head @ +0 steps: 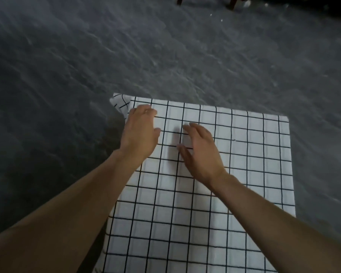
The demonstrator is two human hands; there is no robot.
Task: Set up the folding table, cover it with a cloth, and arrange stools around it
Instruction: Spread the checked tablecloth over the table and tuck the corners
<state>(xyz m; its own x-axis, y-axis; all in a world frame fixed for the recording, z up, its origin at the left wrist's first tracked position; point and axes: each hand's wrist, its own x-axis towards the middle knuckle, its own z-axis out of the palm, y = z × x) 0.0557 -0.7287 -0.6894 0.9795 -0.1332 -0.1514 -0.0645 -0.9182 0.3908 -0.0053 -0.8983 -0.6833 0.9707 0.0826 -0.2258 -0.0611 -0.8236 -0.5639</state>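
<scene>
Two bare forearms are seen nearest the camera, the left forearm (67,203) and the right forearm (274,213), both reaching forward over the cloth (244,164).

1. Cloth. The white cloth with a black grid is spread flat over a rectangular surface. The table is hidden beneath it.
2. Left hand (140,133). It is held palm down near the far-left corner of the cloth, with the fingers loosely bent and lying on top of the fabric. Nothing is clamped.
3. Right hand (201,154). It is held palm down just to the right of the left hand, apart from it, with straight fingers and the thumb spread. Whether the palm touches the fabric cannot be told.
4. Edges. The far edge runs just beyond the left fingertips. The left edge passes under the left wrist. The right edge lies well to the right of the right hand. A loose cloth corner (119,103) is folded outward just beyond and left of the left hand.
5. Open room. Grey floor (87,56) extends to the left of the left hand, beyond both hands and to the right of the right edge.
6. Surroundings. Two dark furniture legs (179,0) stand well beyond the hands at the top of the view. Small white specks (246,3) lie near them on the floor.
</scene>
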